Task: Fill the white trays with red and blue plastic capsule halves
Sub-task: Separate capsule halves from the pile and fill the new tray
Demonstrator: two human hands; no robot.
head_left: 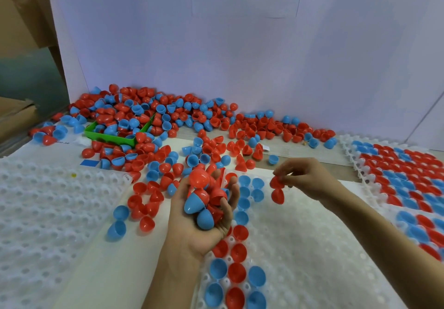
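The white dimpled plastic tray [300, 248] lay nearest, directly under both arms, with only its left columns seated: alternating red and blue capsule halves [236, 272] sat dome-up in the pockets, while the rest of its grid was bare. Above that filled strip the left hand [204, 215] was cupped palm-up, fingers curled round a heaped handful of red and blue plastic shells [204, 203], so it served as the supply. To the right, the right hand [305, 179] hovered over the tray's far edge, its fingers [282, 176] pinching a red half [276, 183], with a second red half [277, 196] just below it; whether that one was seated or falling could not be told. To do this step well, the pinched half probably wanted lowering straight into the next free pocket, dome up like its neighbours, then released only once it sat level, while the left palm stayed tilted inward so nothing rolled off. The halves looked glossy, light and egg-shaped, likely to skitter if dropped. An empty white tray [36, 212] lay at the left, and a mostly filled tray [396, 176] at the right. Farther back, loose halves [216, 126] were strewn across the table [288, 149], burying a green plastic bin [108, 138] against the pale wall.
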